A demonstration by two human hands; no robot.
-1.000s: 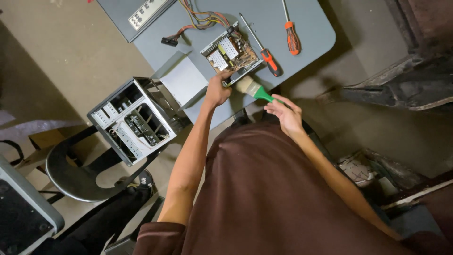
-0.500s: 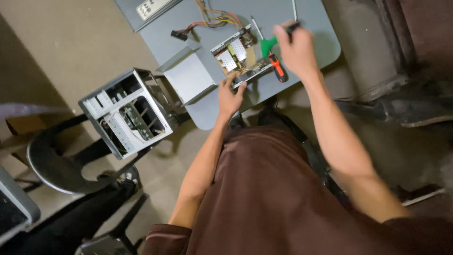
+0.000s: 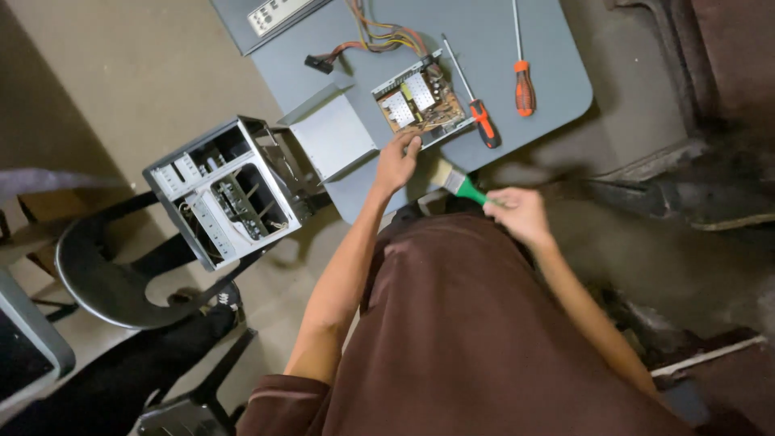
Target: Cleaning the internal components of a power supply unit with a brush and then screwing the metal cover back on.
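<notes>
Right hand (image 3: pixel 517 214) back near body, fingers clenched on green-handled paintbrush (image 3: pixel 457 182), bristles now off board. Left hand (image 3: pixel 395 161) stays, fingers pressing open power supply board (image 3: pixel 420 103) at surface (image 3: pixel 549 48) edge. Beyond: two orange screwdrivers (image 3: pixel 483 121), untouched.

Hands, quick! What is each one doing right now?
Left hand: fingers rest on the edge of the open brown circuit board, no closed grip.
Right hand: closed on the green-handled paintbrush.

Matt grey worktop (image 3: pixel 557 73); bare-metal computer case (image 3: pixel 234 190); glossy green plastic-handled brush (image 3: pixel 458 182); orange plastic-handled screwdrivers (image 3: pixel 523 87), upper right.
</notes>
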